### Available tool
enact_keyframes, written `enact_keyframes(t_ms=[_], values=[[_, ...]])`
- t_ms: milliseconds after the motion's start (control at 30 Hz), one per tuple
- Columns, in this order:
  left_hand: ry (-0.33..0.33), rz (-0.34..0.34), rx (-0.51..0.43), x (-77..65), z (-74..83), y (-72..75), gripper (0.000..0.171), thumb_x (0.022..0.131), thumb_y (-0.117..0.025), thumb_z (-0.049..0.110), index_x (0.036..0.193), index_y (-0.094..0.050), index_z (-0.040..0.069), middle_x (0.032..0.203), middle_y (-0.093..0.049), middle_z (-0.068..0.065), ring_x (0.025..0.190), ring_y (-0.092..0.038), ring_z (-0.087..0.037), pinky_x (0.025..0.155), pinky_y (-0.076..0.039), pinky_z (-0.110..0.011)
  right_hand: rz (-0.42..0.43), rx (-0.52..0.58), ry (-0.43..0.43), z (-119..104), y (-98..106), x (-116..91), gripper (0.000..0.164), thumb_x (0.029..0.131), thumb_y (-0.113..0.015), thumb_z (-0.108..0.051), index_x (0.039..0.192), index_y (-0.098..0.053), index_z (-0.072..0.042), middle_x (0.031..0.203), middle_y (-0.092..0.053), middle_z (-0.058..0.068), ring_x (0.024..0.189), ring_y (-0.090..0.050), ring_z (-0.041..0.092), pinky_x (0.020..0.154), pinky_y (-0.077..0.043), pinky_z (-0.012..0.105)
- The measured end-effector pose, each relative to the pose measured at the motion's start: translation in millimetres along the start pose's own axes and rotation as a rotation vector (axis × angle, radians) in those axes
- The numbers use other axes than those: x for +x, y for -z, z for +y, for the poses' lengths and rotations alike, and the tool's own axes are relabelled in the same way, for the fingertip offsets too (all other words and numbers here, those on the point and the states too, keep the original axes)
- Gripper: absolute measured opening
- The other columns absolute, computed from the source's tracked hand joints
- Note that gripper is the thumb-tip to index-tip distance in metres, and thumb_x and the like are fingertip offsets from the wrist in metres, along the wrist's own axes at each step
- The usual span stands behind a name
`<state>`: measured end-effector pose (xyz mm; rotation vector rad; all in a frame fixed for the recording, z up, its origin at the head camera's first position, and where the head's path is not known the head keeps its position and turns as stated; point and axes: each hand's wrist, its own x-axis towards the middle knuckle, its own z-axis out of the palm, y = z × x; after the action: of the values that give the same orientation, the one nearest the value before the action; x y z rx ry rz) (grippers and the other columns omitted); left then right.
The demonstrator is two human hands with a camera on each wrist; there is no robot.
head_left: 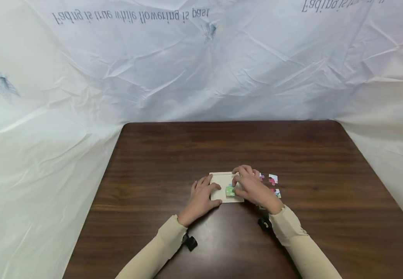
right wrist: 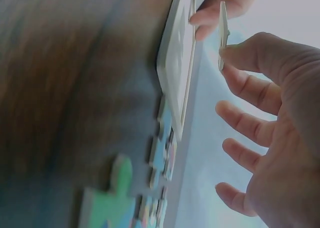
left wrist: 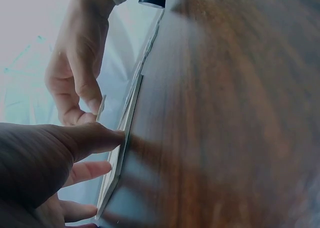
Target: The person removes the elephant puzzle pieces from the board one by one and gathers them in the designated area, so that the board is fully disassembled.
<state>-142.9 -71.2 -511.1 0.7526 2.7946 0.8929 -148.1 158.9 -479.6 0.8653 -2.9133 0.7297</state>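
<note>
A pale, shallow puzzle tray point(head_left: 218, 179) lies on the brown table. My left hand point(head_left: 200, 200) rests at its left side; the left wrist view shows the thumb on the near edge and the fingers spread along the tray point(left wrist: 116, 174). Over the tray's right part, my right hand point(head_left: 253, 189) pinches a green jigsaw piece point(head_left: 230, 191) between thumb and index finger. In the right wrist view that piece point(right wrist: 223, 35) is seen edge-on, held above the tray surface, with the other fingers loosely spread.
Several loose jigsaw pieces point(head_left: 273, 179) lie on the table to the right of the tray, partly behind my right hand. A green piece point(right wrist: 107, 205) is nearest in the right wrist view. White sheeting point(head_left: 187, 77) with printed text hangs beyond the table's far edge.
</note>
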Motion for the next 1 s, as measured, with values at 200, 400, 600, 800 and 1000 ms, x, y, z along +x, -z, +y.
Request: enact_keyframes(t_ms=[200,400,600,800,1000], values=[[0.012,-0.01,-0.01,-0.6,-2.4,-0.2,0.035,0.089,-0.079,0.033,0.119,-0.07,0.018,0.158,-0.037,-0.018,0.143,-0.034,-0.039,0.11,-0.019,-0.069,0.013,0.01,-0.018,4.2,3.8,-8.0,0.013,0.092,-0.07,-0.008,0.085,-0.065,-0.018,0.127,-0.055,0.016,0.126,-0.037,0.04,0.093,-0.024,0.067],[-0.012,0.029,-0.006,1.2,-3.7,0.5,0.035,0.086,-0.082,0.031,0.116,-0.071,0.017,0.156,-0.04,-0.02,0.14,-0.037,-0.04,0.109,-0.021,-0.07,0.044,-0.003,-0.046,9.6,6.7,-16.0,0.015,0.091,-0.073,-0.011,0.083,-0.063,-0.019,0.126,-0.056,0.014,0.125,-0.038,0.038,0.094,-0.024,0.066],[-0.008,0.019,-0.005,0.1,-3.0,1.0,0.036,0.086,-0.081,0.031,0.118,-0.071,0.017,0.156,-0.04,-0.02,0.14,-0.037,-0.041,0.11,-0.02,-0.069,0.02,-0.015,-0.063,14.8,9.3,-28.9,0.02,0.091,-0.075,-0.012,0.081,-0.061,-0.022,0.125,-0.056,0.012,0.125,-0.037,0.038,0.091,-0.026,0.062],[0.002,0.006,-0.018,-0.7,-1.5,0.0,0.036,0.088,-0.08,0.032,0.12,-0.07,0.017,0.158,-0.038,-0.018,0.142,-0.036,-0.04,0.111,-0.018,-0.068,-0.011,-0.035,-0.072,18.0,10.2,-42.3,0.02,0.09,-0.075,-0.01,0.082,-0.063,-0.023,0.126,-0.055,0.013,0.126,-0.037,0.04,0.092,-0.027,0.066],[0.009,0.01,-0.019,0.3,-1.2,-2.4,0.037,0.088,-0.08,0.031,0.121,-0.07,0.016,0.157,-0.038,-0.019,0.141,-0.036,-0.04,0.112,-0.018,-0.068,-0.023,-0.049,-0.082,19.2,12.2,-51.5,0.018,0.087,-0.075,-0.008,0.082,-0.066,-0.022,0.122,-0.056,0.013,0.124,-0.039,0.04,0.094,-0.025,0.068]])
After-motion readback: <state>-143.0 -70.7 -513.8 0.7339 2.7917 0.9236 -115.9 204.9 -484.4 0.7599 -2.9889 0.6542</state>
